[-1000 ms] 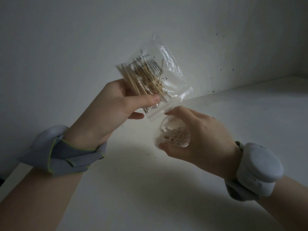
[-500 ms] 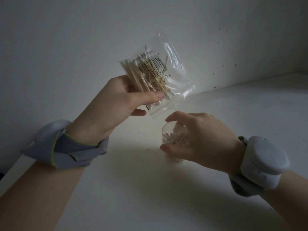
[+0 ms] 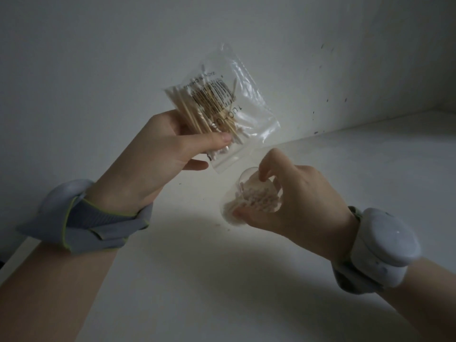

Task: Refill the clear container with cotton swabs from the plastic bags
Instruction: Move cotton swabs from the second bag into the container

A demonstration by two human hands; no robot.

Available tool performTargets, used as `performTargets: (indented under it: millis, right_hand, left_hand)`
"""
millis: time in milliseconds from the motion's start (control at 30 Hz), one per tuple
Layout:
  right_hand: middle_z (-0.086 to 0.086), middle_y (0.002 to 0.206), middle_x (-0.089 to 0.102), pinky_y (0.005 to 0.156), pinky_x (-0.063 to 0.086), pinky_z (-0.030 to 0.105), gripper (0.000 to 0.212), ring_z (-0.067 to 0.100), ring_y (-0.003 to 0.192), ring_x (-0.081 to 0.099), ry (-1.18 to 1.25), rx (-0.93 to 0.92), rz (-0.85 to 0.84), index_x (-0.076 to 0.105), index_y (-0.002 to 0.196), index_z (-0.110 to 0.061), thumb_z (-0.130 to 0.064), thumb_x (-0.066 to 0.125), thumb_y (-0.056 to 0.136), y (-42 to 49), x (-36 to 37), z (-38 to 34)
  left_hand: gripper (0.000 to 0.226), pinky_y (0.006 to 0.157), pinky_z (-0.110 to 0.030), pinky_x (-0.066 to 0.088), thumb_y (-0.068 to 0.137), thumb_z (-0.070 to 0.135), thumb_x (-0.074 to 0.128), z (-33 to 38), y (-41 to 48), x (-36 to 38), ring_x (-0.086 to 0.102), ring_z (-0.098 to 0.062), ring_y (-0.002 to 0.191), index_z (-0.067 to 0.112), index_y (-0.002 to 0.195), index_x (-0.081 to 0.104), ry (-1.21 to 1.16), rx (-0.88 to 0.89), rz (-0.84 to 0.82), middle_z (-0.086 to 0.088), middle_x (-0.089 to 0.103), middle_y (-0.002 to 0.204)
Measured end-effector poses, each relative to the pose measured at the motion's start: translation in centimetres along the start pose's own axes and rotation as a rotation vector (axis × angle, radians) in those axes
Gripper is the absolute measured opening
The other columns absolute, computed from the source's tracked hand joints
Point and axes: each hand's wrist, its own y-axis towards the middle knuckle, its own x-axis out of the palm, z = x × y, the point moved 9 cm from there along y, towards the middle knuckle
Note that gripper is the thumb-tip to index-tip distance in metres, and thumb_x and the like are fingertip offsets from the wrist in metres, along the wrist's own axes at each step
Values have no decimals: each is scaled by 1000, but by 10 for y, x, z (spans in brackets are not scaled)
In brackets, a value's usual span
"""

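My left hand point(image 3: 160, 159) holds a clear plastic bag point(image 3: 237, 99) of wooden-stemmed cotton swabs in the air, thumb pinched over its lower part. The bag's lower corner hangs just above and left of the clear container point(image 3: 249, 198). My right hand point(image 3: 296, 206) grips that small round container, fingers curled over its rim and thumb under its side. White swab tips fill the container, which tilts toward me above the white surface. Whether its base touches the surface I cannot tell.
A white tabletop point(image 3: 345, 169) runs to a pale wall point(image 3: 98, 58) behind, with dark specks on the wall at the right. Grey bands sit on both wrists. The scene is dim.
The bag in my left hand stays raised with little movement. My right hand has shifted its fingers further over the container's rim, and the container tilts more toward me.
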Motion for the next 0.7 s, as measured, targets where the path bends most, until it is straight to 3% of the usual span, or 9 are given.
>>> performTargets:
  millis: [133,233,333,533,700]
  right_hand:
    - [-8,97,64,65,53,35,61,20,80,63,-34,-44,34,59,103,-24,-69,46,63,2,2,4]
    - [-7,103,62,65,54,34,51,19,82,63,-61,-81,29,63,105,-25,-61,54,69,2,5,4]
    - [-3,103,60,60,49,28,37,20,77,60,-105,-108,43,64,99,-27,-49,61,71,1,6,2]
    - [-5,106,58,58,47,29,38,20,78,58,-132,-122,25,56,99,-28,-54,47,73,2,8,1]
    - [2,110,54,54,48,32,17,23,74,56,-140,-142,-4,43,87,-34,-48,42,79,0,12,-1]
  left_hand:
    - [19,56,-13,50,67,28,73,1,1,-2,67,-1,77,21,85,71,-9,10,-8,7,75,82]
    - [20,56,-14,51,64,26,78,2,0,-2,67,1,74,23,82,70,-19,10,-2,10,74,78]
    - [13,57,-14,50,71,26,69,2,0,-2,67,1,76,23,84,70,-21,13,0,10,74,79]
    - [26,54,-13,49,61,33,68,4,-1,-1,66,1,73,22,85,70,-33,20,-2,9,74,80]
    - [20,55,-13,50,65,31,69,4,-1,0,66,2,74,22,83,70,-27,21,-6,10,73,77]
